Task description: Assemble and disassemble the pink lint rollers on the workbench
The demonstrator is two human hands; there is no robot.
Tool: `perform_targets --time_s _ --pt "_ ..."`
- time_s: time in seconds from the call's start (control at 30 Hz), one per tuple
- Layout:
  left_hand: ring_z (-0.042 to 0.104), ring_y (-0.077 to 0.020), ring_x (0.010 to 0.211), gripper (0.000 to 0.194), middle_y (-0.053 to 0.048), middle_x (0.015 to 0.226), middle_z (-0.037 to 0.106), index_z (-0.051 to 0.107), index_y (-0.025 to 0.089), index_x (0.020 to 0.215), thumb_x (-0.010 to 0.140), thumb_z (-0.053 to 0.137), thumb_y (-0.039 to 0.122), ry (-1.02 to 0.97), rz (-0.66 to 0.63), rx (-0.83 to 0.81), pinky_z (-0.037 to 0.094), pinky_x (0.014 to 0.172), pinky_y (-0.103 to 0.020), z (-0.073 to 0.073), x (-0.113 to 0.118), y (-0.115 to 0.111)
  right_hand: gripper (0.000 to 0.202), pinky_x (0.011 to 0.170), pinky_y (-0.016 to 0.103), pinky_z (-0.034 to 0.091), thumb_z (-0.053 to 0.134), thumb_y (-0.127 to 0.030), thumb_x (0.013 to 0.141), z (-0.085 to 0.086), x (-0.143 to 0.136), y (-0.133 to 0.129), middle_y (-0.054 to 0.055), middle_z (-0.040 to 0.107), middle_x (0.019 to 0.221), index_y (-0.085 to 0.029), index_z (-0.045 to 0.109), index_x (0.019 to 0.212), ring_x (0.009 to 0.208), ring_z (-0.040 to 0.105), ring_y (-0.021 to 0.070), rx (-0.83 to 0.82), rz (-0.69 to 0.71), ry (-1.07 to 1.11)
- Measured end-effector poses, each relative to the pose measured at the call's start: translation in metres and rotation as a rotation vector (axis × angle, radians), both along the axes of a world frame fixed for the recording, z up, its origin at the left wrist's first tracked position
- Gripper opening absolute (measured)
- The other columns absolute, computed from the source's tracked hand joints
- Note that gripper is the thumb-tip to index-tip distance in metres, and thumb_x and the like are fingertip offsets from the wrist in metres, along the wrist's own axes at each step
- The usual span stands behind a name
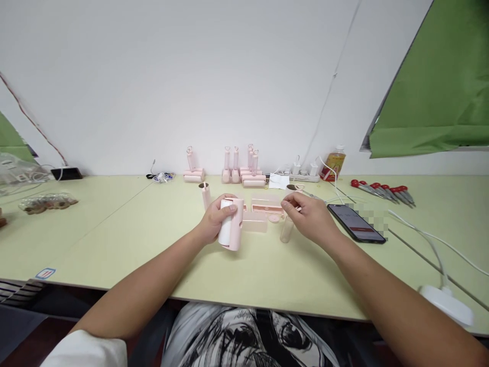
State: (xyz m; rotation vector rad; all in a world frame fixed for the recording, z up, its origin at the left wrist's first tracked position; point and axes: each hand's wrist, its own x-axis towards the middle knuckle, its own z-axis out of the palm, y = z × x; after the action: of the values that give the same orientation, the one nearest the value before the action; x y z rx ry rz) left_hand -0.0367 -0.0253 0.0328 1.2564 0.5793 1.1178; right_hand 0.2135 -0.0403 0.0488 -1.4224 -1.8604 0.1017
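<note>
A pink lint roller head (237, 227) with a white roll (225, 224) in it is gripped in my left hand (214, 218), tilted above the table. My right hand (307, 214) has its fingers closed around a clear pinkish handle (286, 232), whose lower end shows below the fingers; its upper part is hidden by them. A heart-shaped pink loop (300, 187) shows just behind the right hand, near a roll with a dark open end (291, 188). Between the hands lie clear pink covers (255, 223), a pink tray-like part (267, 209) and a small round pink piece (273, 218).
Another upright roll (205, 194) stands behind my left hand. Assembled lint rollers (254, 179) line the wall. To the right are a phone (357, 223), red-handled tools (384, 191), a bottle (333, 163), a power strip (305, 177) and a white charger (446, 305) with cables.
</note>
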Motion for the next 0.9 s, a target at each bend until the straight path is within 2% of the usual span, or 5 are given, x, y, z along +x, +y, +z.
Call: perform_targets --time_s 0.23,0.33,0.63,0.77,0.9 --pt "0.063 -0.0169 0.054 0.045 0.000 0.070 0.064 0.048 0.020 0.098 0.068 0.075 0.039 -0.004 0.006 -0.007 0.049 0.049 -0.028 0.000 0.001 0.000 0.026 0.063 0.030 0.044 0.051 -0.041 0.089 0.003 0.003 -0.011 0.004 0.065 0.071 -0.020 0.065 0.083 0.063 0.058 0.0177 0.441 -0.146 0.217" --pt "0.063 -0.0169 0.054 0.045 0.000 0.069 0.064 0.048 0.020 0.098 0.067 0.075 0.040 -0.001 -0.001 -0.011 0.050 0.049 -0.028 0.000 0.001 0.000 0.022 0.062 0.029 0.045 0.055 -0.040 0.087 0.003 0.005 -0.011 0.004 0.066 0.075 -0.020 0.065 0.087 0.064 0.057 0.0169 0.476 -0.131 0.290" --pt "0.062 -0.0167 0.053 0.046 0.000 0.069 0.064 0.048 0.020 0.098 0.067 0.075 0.040 0.009 0.018 -0.005 0.049 0.049 -0.028 0.001 0.000 -0.001 0.032 0.058 0.028 0.042 0.059 -0.050 0.081 0.011 0.020 0.004 0.003 0.066 0.075 -0.020 0.069 0.077 0.065 0.057 0.0168 -0.051 0.035 0.116" --pt "0.062 -0.0166 0.053 0.047 0.000 0.069 0.064 0.048 0.020 0.099 0.066 0.075 0.041 -0.001 0.021 -0.017 0.048 0.049 -0.027 0.001 0.000 0.000 0.041 0.057 0.028 0.042 0.066 -0.057 0.072 0.012 0.039 0.009 0.005 0.067 0.079 -0.021 0.074 0.091 0.065 0.058 0.0176 -0.230 0.130 -0.005" --pt "0.062 -0.0162 0.053 0.047 0.001 0.069 0.064 0.048 0.020 0.099 0.066 0.075 0.041 -0.005 0.029 -0.012 0.048 0.049 -0.027 0.001 0.001 0.000 0.053 0.057 0.027 0.042 0.073 -0.055 0.064 0.001 0.048 0.018 0.002 0.064 0.075 -0.023 0.072 0.106 0.064 0.058 0.0176 -0.448 0.229 -0.149"
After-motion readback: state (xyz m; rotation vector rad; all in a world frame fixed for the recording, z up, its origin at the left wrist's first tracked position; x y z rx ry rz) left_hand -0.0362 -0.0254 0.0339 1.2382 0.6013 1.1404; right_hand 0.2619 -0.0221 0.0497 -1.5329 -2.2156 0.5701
